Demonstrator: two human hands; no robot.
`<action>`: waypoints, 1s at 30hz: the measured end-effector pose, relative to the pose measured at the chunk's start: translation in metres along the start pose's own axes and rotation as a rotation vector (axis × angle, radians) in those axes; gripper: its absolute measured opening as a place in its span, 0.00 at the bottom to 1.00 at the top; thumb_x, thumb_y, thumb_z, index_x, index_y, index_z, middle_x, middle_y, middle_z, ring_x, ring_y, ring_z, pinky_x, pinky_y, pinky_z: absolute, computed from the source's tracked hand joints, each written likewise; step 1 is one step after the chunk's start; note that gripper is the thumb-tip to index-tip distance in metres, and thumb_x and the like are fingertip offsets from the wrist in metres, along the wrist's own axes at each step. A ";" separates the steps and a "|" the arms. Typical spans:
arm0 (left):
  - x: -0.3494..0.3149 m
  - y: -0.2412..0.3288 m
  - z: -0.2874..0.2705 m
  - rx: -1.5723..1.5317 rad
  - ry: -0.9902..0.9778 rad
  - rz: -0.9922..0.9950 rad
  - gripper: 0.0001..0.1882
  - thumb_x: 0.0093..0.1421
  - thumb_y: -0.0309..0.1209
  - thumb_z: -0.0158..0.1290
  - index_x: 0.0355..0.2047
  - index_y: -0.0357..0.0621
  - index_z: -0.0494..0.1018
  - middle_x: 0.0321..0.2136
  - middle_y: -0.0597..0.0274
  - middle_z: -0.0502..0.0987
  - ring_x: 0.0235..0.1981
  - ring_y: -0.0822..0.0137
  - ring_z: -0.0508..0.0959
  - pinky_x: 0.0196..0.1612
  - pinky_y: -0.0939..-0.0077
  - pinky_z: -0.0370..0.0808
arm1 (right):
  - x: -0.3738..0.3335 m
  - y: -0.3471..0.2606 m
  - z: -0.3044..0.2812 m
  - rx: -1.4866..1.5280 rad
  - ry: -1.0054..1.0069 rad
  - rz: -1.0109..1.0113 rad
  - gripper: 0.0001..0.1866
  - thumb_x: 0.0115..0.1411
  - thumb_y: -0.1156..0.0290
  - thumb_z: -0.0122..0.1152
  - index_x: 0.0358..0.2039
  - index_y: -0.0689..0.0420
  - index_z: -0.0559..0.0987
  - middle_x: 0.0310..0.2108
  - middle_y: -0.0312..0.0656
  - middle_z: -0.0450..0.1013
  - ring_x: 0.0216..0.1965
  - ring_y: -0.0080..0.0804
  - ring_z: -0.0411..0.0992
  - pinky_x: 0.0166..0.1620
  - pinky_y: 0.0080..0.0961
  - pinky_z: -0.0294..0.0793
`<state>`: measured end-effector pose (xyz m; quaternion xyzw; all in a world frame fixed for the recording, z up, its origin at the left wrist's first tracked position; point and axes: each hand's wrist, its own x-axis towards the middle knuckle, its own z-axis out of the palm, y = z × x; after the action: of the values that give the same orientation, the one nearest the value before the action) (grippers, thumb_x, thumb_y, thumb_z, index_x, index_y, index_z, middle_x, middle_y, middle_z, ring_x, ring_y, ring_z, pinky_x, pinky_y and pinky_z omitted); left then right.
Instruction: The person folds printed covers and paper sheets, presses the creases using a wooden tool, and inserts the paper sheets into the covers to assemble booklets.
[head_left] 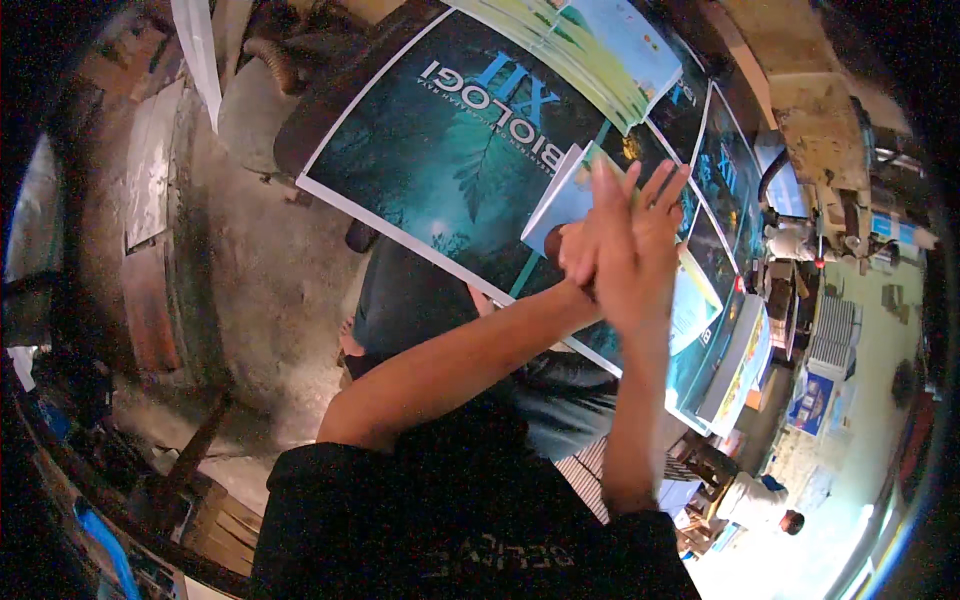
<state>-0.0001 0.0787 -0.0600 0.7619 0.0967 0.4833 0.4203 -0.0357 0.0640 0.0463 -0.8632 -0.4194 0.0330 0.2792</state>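
Note:
A folded booklet (572, 192) with pale blue and green printing lies under my crossed hands, on large dark teal printed cover sheets (430, 180). My left hand (583, 250) reaches in from the left with its fingers curled at the booklet's near edge; part of it is hidden by the other hand. Over it rests my right hand (645, 235), fingers stretched out and slightly apart across the booklet. Beside the right wrist, another light blue and yellow printed piece (695, 300) sticks out.
Beyond my hands, a fanned stack of green and blue printed sheets (600, 50) lies on the covers. More printed booklets (740, 365) sit at the right edge. A person in a white top (755, 503) is at the lower right. Concrete floor (265, 260) shows to the left.

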 end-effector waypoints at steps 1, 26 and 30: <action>-0.001 -0.001 0.001 -0.018 0.019 0.004 0.32 0.61 0.35 0.49 0.64 0.40 0.55 0.71 0.43 0.48 0.72 0.45 0.48 0.70 0.40 0.41 | 0.003 -0.001 -0.005 0.085 -0.062 0.020 0.25 0.67 0.52 0.44 0.36 0.67 0.73 0.42 0.65 0.66 0.52 0.60 0.64 0.58 0.47 0.62; 0.004 0.006 -0.003 0.213 0.122 0.049 0.25 0.60 0.33 0.49 0.57 0.36 0.64 0.68 0.43 0.54 0.69 0.47 0.55 0.71 0.48 0.46 | -0.009 -0.007 0.028 -0.349 0.286 -0.272 0.24 0.67 0.57 0.49 0.37 0.69 0.80 0.33 0.65 0.77 0.43 0.63 0.75 0.50 0.51 0.69; -0.011 -0.020 0.002 -0.679 0.150 -0.047 0.26 0.59 0.32 0.52 0.57 0.36 0.62 0.67 0.35 0.53 0.69 0.41 0.55 0.70 0.49 0.48 | -0.022 0.010 -0.030 0.064 0.301 -0.187 0.23 0.70 0.58 0.48 0.45 0.68 0.79 0.28 0.55 0.77 0.33 0.48 0.77 0.38 0.41 0.72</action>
<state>0.0009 0.0843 -0.0822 0.5386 -0.0215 0.5328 0.6523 -0.0337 0.0294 0.0628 -0.8062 -0.4500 -0.1094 0.3680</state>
